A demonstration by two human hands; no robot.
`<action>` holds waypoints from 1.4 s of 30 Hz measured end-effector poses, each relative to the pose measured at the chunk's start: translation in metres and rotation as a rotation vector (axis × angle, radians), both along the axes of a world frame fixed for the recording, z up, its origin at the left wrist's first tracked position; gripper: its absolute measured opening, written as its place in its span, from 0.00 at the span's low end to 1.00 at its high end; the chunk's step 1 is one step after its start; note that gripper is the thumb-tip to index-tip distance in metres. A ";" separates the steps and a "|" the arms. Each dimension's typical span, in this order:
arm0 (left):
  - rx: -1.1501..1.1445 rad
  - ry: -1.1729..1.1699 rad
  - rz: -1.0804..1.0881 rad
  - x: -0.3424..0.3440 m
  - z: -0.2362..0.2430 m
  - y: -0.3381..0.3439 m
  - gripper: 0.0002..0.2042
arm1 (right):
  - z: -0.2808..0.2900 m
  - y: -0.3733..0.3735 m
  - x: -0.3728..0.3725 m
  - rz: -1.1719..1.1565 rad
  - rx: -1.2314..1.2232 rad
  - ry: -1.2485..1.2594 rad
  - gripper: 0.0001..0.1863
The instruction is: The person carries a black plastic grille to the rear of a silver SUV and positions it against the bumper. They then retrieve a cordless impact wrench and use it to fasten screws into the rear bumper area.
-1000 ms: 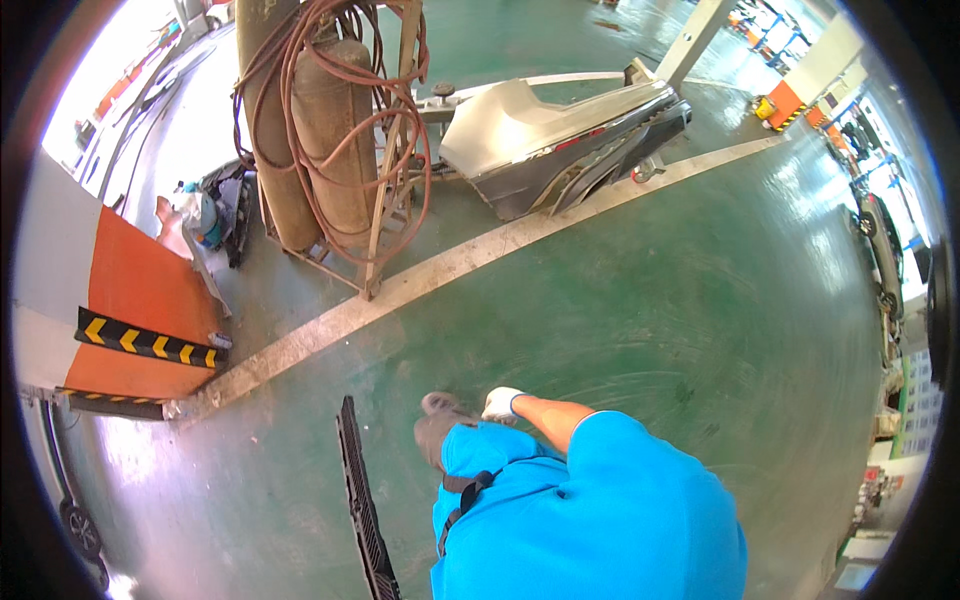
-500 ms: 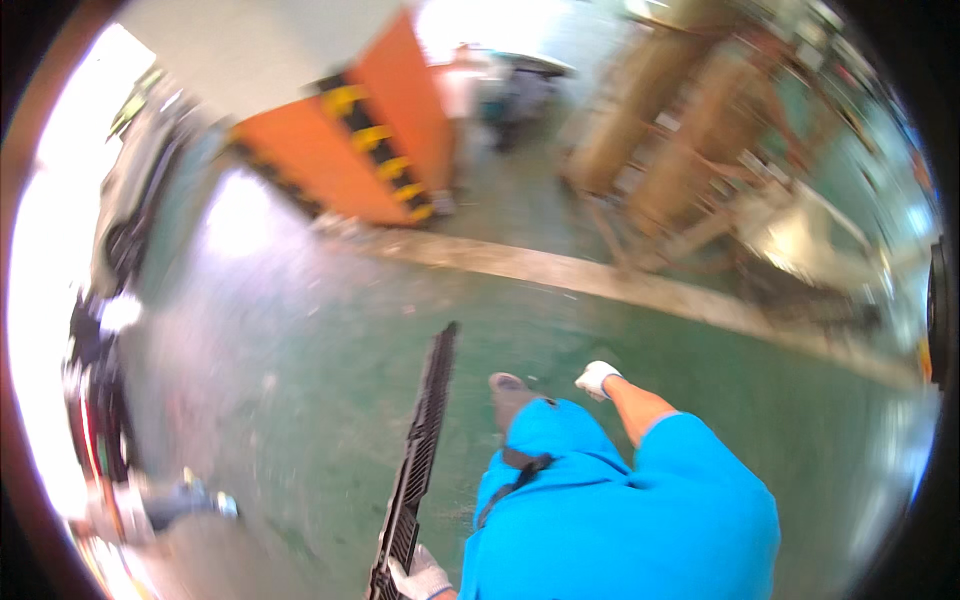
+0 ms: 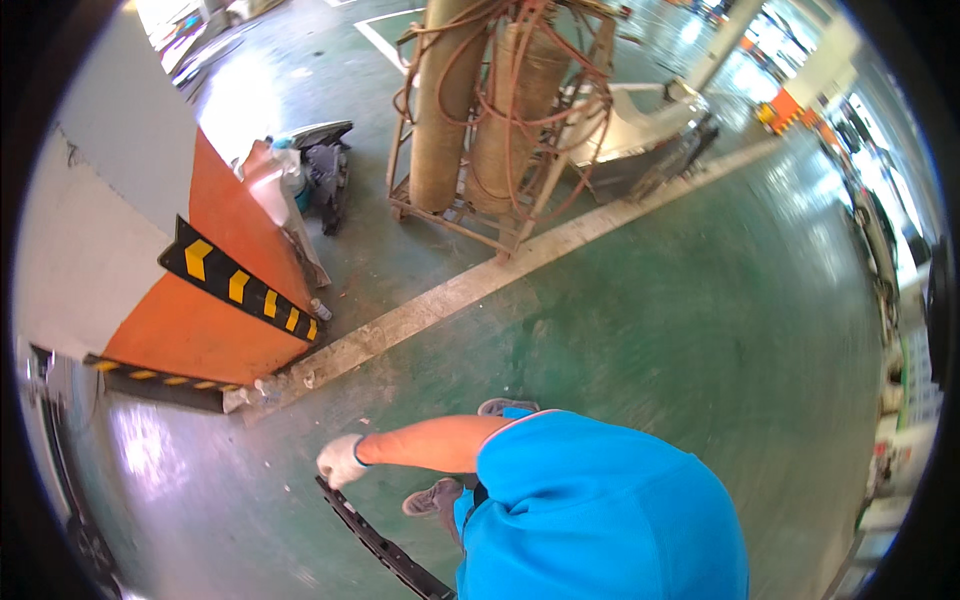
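Observation:
My right hand (image 3: 340, 462), in a white glove, reaches across my body to the lower left, its fingers closed round the upper end of a long black strip-shaped part (image 3: 382, 545). The part slants down toward the lower edge, behind my blue shirt. My left hand is out of view. Both my shoes show on the green floor below, beside the part.
An orange-and-white pillar (image 3: 230, 230) with black-and-yellow guards stands left. A pale floor strip (image 3: 430, 305) runs diagonally ahead. Beyond it are a trolley with gas cylinders (image 3: 435, 140) and red hoses, a silver car body panel (image 3: 615, 140) and dark scrap parts (image 3: 325, 175).
The view swung left and back right, now nearer the pillar. My right hand moved from my right side across to the left and took hold of the black part; my left hand has left view.

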State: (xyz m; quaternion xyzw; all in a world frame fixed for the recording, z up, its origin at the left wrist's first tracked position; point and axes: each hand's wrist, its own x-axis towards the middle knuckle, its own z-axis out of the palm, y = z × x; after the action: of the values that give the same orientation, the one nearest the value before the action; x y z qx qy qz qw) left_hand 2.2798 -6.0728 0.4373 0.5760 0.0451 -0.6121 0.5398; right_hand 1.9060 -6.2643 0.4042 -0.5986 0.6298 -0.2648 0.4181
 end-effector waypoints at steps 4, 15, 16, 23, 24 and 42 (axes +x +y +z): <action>-0.031 -0.014 -0.089 0.069 -0.001 -0.104 0.23 | -0.062 0.029 0.033 -0.121 0.258 0.074 0.20; -0.086 0.065 0.086 0.217 -0.035 -0.304 0.23 | -0.106 0.138 0.059 -0.611 0.971 0.223 0.17; -0.101 0.076 0.164 0.233 -0.044 -0.317 0.23 | -0.118 0.130 0.070 -0.272 1.055 0.309 0.15; -0.158 0.289 0.659 0.262 -0.065 -0.422 0.20 | -0.200 -0.083 0.133 -0.305 1.137 0.128 0.13; -0.048 0.269 0.782 0.262 -0.058 -0.441 0.19 | -0.208 -0.133 0.138 -0.260 1.113 0.149 0.13; -0.368 0.428 0.883 0.363 -0.007 -0.732 0.14 | 0.014 -0.911 0.495 0.216 0.467 -0.525 0.21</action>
State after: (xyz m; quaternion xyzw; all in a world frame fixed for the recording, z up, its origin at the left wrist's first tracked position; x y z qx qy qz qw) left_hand 2.6423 -6.8047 0.4302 0.2597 0.2849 -0.4279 0.8175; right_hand 2.4014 -7.1755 0.4184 -0.4617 0.4777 -0.2128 0.7164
